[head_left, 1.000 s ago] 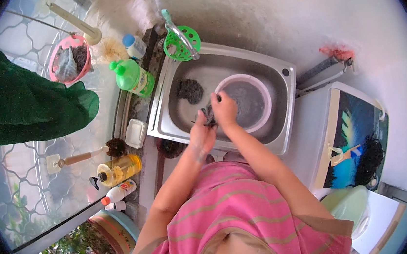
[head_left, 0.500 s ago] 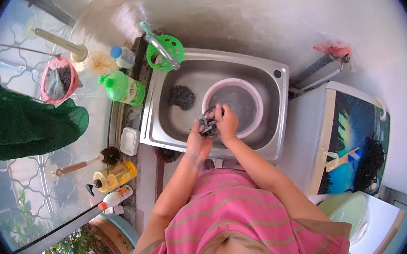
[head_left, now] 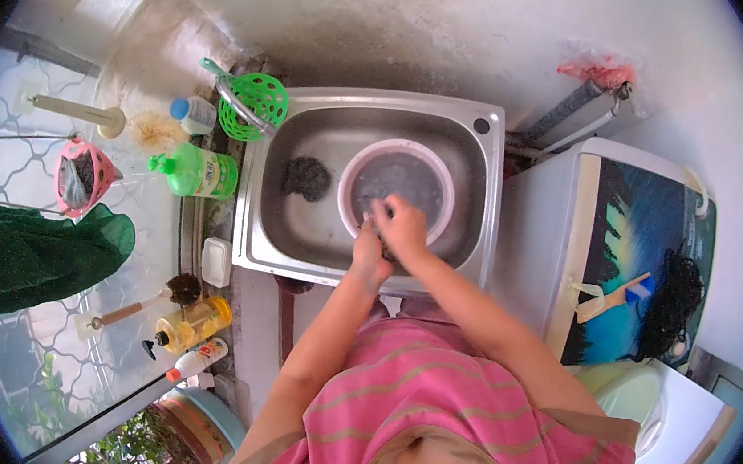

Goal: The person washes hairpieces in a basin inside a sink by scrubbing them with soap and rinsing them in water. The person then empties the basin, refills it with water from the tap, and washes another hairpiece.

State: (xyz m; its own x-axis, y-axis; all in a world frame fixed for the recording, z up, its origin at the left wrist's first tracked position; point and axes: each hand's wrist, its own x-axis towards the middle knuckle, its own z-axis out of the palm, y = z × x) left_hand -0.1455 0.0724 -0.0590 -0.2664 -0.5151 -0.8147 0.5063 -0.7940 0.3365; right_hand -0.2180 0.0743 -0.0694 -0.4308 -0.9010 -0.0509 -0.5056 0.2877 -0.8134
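Over the near rim of a round pink basin (head_left: 449, 190) holding cloudy grey water, my two hands are pressed together. My left hand (head_left: 370, 254) is closed from below around a small dark bundle (head_left: 388, 254), soft-looking and mostly hidden by my fingers. My right hand (head_left: 404, 231) grips the same bundle from above, its fingertips smeared by motion. The basin stands inside a stainless steel sink (head_left: 493, 180). To its left on the sink floor lies a dark scouring-mesh clump (head_left: 305, 177), apart from both hands.
A green perforated basket (head_left: 267, 94) hangs by the faucet (head_left: 239, 109) at the sink's far left corner. Along the left ledge stand a green bottle (head_left: 205, 174), a soap dish (head_left: 216, 262) and a yellow pump bottle (head_left: 197, 324). A white appliance (head_left: 538, 243) flanks the sink's right.
My hands have drawn closer together, and the dark striped bundle shows less between them. The whole view has shifted, moving the sink slightly left in the picture.
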